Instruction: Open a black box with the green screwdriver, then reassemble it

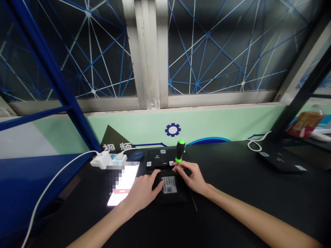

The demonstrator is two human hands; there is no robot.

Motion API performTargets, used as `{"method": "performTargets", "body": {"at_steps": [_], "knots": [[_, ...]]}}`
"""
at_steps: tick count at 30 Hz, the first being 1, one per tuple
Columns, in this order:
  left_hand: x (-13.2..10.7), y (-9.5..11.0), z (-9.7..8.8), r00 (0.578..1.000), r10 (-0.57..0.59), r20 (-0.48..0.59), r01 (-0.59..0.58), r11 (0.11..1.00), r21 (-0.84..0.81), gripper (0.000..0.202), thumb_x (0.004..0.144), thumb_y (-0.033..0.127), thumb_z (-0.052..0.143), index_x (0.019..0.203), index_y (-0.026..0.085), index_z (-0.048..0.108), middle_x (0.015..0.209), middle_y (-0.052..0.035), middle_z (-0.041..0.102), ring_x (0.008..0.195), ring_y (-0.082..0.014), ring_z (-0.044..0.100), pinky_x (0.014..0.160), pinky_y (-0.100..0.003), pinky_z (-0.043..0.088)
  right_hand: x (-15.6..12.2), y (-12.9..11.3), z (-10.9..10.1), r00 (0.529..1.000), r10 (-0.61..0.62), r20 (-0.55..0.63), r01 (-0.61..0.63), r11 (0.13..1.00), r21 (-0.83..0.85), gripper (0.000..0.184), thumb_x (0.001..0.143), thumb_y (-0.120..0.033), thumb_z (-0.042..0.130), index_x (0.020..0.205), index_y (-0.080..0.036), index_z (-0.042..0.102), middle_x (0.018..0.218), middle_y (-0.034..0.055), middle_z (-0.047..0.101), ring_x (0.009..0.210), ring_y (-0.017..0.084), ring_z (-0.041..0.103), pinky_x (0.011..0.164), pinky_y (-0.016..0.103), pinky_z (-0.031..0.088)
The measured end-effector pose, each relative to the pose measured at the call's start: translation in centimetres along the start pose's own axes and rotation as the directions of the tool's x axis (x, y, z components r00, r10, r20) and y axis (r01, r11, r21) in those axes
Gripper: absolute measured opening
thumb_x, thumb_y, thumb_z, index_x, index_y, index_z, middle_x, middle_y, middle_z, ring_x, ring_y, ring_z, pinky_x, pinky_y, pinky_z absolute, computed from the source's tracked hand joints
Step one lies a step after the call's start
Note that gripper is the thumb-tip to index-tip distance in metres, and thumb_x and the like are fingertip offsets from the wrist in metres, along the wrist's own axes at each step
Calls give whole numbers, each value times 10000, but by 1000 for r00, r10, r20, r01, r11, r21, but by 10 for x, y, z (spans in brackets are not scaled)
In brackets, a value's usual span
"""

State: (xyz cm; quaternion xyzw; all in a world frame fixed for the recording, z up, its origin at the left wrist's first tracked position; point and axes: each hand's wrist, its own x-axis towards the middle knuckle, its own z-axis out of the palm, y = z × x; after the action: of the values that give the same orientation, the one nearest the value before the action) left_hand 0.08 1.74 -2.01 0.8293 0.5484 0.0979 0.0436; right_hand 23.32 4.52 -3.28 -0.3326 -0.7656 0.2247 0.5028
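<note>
A small black box point(170, 188) with a white label lies on the black table point(232, 193) in front of me. My left hand point(143, 193) lies on its left side, fingers spread and pressed against it. My right hand point(190, 175) pinches the shaft of a screwdriver point(179, 151) with a black and green handle, held upright over the box's far edge.
A second black box point(157, 159) with labels lies just behind. A lit phone point(122, 184) lies to the left, near a computer mouse point(136, 155) and a white power strip point(108, 160) with cables. A black laptop point(280, 159) sits at the right.
</note>
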Motion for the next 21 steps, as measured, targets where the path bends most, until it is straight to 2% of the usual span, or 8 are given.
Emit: {"method": "performTargets", "body": {"at_steps": [5, 10, 17, 21], "knots": [[0, 0, 0, 1000, 1, 6, -1, 1000, -5, 469, 999, 520, 305, 1333, 237, 475, 770, -46, 689, 708, -279, 678, 609, -313, 429, 1, 0, 1, 1000, 7, -23, -7, 1000, -7, 169, 954, -300, 561, 911, -193, 685, 853, 59, 750, 710, 190, 692, 722, 303, 546], [0, 0, 0, 1000, -4, 5, 4, 1000, 0, 477, 1000, 522, 300, 1334, 233, 481, 781, -53, 690, 714, -273, 679, 614, -306, 428, 1, 3, 4, 999, 15, -35, -15, 1000, -14, 159, 938, -314, 593, 916, -192, 692, 872, 59, 749, 674, 175, 675, 671, 283, 547], [0, 1, -2, 1000, 0, 7, 0, 1000, -10, 478, 998, 526, 303, 1329, 231, 484, 765, -49, 691, 700, -275, 678, 614, -314, 435, 1, -2, 0, 1000, 1, 10, -1, 1000, -20, 238, 973, -326, 521, 878, -195, 697, 978, 86, 753, 837, 215, 709, 773, 315, 557], [0, 2, -2, 1000, -8, 15, 9, 1000, -10, 494, 995, 532, 301, 1329, 221, 490, 788, -67, 695, 712, -269, 682, 629, -314, 446, 2, 0, 1, 1000, 1, -9, -1, 1000, -11, 212, 964, -334, 536, 891, -198, 681, 940, 83, 753, 731, 194, 683, 722, 312, 552]]}}
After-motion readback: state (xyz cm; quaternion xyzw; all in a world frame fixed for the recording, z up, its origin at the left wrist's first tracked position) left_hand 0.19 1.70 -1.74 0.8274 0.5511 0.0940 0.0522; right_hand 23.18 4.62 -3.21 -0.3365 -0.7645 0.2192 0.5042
